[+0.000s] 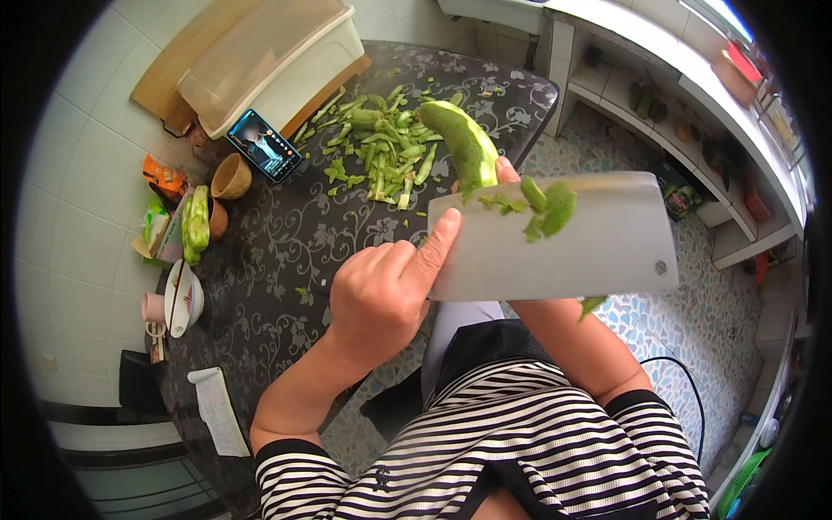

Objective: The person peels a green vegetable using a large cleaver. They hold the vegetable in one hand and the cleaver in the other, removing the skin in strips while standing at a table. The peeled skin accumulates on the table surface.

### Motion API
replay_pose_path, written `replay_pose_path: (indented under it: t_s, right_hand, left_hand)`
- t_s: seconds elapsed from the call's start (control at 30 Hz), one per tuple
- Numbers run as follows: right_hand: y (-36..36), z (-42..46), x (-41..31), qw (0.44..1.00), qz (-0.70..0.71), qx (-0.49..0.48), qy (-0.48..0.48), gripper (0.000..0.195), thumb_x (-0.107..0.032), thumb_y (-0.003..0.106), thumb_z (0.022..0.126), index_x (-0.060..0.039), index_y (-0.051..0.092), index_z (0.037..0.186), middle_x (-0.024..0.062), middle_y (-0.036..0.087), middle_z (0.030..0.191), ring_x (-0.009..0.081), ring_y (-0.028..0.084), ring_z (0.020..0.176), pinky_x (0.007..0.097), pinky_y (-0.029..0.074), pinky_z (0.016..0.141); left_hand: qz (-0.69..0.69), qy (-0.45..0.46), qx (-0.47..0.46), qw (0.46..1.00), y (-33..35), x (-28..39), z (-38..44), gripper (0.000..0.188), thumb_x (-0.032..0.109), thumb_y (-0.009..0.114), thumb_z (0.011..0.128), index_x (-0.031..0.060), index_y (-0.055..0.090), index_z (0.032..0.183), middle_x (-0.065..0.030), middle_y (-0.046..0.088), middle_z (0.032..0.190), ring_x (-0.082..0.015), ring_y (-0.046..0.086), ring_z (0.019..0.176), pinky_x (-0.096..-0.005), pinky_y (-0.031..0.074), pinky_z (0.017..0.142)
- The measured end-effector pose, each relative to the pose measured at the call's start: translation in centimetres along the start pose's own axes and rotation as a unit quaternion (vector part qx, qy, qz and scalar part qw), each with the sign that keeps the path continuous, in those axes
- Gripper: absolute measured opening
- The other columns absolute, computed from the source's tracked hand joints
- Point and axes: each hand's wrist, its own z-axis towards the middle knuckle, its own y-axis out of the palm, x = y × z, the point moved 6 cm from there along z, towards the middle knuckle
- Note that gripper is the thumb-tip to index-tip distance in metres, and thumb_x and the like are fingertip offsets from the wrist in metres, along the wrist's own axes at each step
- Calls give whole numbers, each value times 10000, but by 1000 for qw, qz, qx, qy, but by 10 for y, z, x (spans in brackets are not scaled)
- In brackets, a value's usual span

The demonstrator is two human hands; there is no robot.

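Observation:
My left hand grips a broad metal cleaver at its left end, the index finger pressed along the blade. Bits of green peel cling to the flat of the blade. Behind the cleaver my right hand holds a long, curved green gourd; most of that hand is hidden by the blade. The gourd's surface looks largely peeled, and its lower end is out of sight behind the blade. A heap of green peelings lies on the dark floral table beyond my hands.
A lit phone leans by a lidded plastic bin. Left of it are a small brown bowl, a light green vegetable, a white bowl, a pink mug and a notepad. Tiled shelves stand right.

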Motion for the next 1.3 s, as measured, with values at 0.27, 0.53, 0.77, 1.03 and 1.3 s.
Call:
replay_pose_path:
  t_s: [0.27,0.53,0.77,1.03,1.3]
  right_hand:
    - [-11,10,30,934,302,-90,171,413,-420,485,997,-80,558,1219,97,628,1034,168,616,901,309,525,797]
    - [10,7,-23,979,174,-79,76,372,-427,482,999,-81,551,1116,0,563,894,63,537,798,224,470,685]
    - [4,11,-16,985,159,-58,44,381,-430,473,1002,-75,552,1117,-1,560,905,58,529,799,222,466,683]
    - [4,6,-10,976,188,-36,102,400,-416,465,1007,-65,546,1179,5,566,938,59,533,822,224,469,702]
    - [1,4,5,969,218,-41,111,411,-396,458,1014,-62,526,1244,7,574,978,59,545,867,226,477,737]
  left_hand:
    - [-25,10,-10,1000,-7,2,2,725,-7,666,611,80,587,1326,-33,373,607,-194,479,513,-335,428,489]
    - [-36,5,-30,999,-4,7,5,747,-46,662,584,85,598,1316,-61,392,607,-224,464,509,-342,419,497]
    - [-7,6,-22,1000,1,-1,3,773,-4,688,581,92,577,1340,-34,386,615,-198,482,521,-332,431,495]
    - [-36,9,-26,999,-3,5,2,767,1,684,590,88,574,1344,-36,390,616,-201,483,525,-332,432,497]
    - [-1,7,-20,1000,-1,-1,0,732,-6,660,616,85,579,1337,-35,374,618,-194,467,519,-332,428,493]
